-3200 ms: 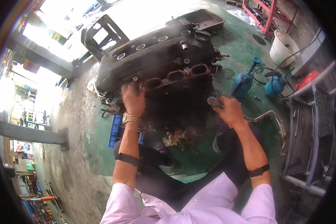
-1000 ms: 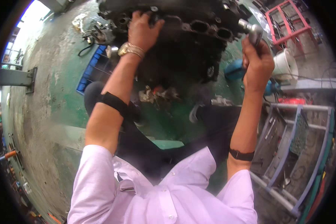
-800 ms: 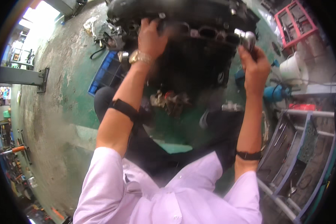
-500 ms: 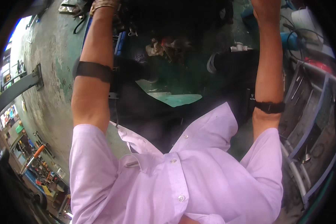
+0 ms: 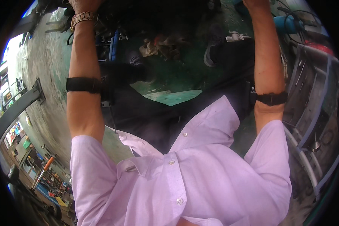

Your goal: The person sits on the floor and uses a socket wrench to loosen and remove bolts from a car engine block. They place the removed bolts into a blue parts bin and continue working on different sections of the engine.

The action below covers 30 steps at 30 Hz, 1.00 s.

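Both of my arms reach forward to the upper edge of the picture. Of my left hand only the back near the wrist shows, above a metal-banded wristwatch; its fingers are cut off and blend into a dark area. My right hand is likewise cropped at the top, its fingers out of sight. What either hand touches cannot be made out. A black strap circles my left forearm, and another black strap circles my right one. Between the hands lies a large dark shape, too dim to name.
On the green floor between my shoes lie crumpled brown rags or scraps. A blue cylindrical tool or motor with a black cable sits at upper right, above a grey metal frame. A grey metal beam juts in from the left.
My left forearm has shifted left and slightly down, bringing the watch fully into view. The right hand has moved slightly left and up. The view has tilted a little.
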Tool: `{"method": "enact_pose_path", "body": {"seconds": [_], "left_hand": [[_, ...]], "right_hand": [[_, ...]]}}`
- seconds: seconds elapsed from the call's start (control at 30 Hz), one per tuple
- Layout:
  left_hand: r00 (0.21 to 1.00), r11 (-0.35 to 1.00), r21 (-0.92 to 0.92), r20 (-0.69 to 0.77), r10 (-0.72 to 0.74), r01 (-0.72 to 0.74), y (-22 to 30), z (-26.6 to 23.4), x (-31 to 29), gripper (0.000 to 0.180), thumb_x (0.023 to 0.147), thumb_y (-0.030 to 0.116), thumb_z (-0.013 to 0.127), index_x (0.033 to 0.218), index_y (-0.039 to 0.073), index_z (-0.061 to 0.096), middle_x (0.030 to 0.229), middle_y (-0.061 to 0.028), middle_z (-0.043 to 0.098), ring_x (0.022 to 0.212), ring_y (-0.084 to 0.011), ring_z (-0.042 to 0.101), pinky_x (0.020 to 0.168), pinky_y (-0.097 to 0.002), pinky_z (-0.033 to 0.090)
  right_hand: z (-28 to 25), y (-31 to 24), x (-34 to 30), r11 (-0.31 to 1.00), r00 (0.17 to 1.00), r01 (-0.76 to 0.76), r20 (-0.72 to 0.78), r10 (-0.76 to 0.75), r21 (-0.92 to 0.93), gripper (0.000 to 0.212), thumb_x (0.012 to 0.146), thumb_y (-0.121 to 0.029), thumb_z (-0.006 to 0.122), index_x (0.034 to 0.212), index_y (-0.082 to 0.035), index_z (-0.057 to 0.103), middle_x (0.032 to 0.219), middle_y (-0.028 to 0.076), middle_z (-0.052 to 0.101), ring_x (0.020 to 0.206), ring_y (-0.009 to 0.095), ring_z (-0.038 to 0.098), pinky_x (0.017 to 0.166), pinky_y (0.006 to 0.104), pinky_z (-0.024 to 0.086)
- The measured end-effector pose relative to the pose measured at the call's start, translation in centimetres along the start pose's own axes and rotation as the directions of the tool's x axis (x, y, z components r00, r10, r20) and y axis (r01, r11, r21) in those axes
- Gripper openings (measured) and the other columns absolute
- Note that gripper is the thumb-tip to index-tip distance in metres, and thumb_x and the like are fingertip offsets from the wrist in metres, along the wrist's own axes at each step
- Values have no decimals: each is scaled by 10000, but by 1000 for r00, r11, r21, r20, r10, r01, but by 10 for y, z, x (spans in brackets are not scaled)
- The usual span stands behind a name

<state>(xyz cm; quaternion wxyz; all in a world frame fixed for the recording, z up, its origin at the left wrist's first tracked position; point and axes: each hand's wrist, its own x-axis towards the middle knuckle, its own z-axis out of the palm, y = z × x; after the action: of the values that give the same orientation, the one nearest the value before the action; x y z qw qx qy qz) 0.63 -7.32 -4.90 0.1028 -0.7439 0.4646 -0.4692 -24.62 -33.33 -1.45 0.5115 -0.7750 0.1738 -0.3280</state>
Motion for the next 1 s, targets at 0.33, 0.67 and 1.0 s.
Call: {"method": "enact_pose_path", "body": {"seconds": [0.33,0.67,1.0], "left_hand": [[853,865,-204,374,-364,458,-1,12,-3,334,909,266,591,1187,90,649,1114,-215,632,1028,-382,587,887,-493,456],[818,645,-513,252,-517,566,-10,23,-12,742,764,675,662,1212,85,675,1281,-225,588,1269,-368,488,1070,-443,382],[879,766,-432,192,-437,476,-37,62,-21,679,781,628,680,1112,36,702,1167,-233,634,1139,-381,559,986,-454,441]], "right_hand": [[-3,6,3,998,999,31,19,-32,57,219,822,-153,740,952,20,707,822,58,698,735,117,617,681,271,480],[-7,15,4,983,984,161,-67,-167,-90,291,786,-192,774,926,51,695,845,143,700,784,217,653,742,347,502],[-10,13,-1,994,993,106,-58,-105,12,250,809,-162,746,976,19,700,853,106,707,772,177,637,730,322,493]]}}
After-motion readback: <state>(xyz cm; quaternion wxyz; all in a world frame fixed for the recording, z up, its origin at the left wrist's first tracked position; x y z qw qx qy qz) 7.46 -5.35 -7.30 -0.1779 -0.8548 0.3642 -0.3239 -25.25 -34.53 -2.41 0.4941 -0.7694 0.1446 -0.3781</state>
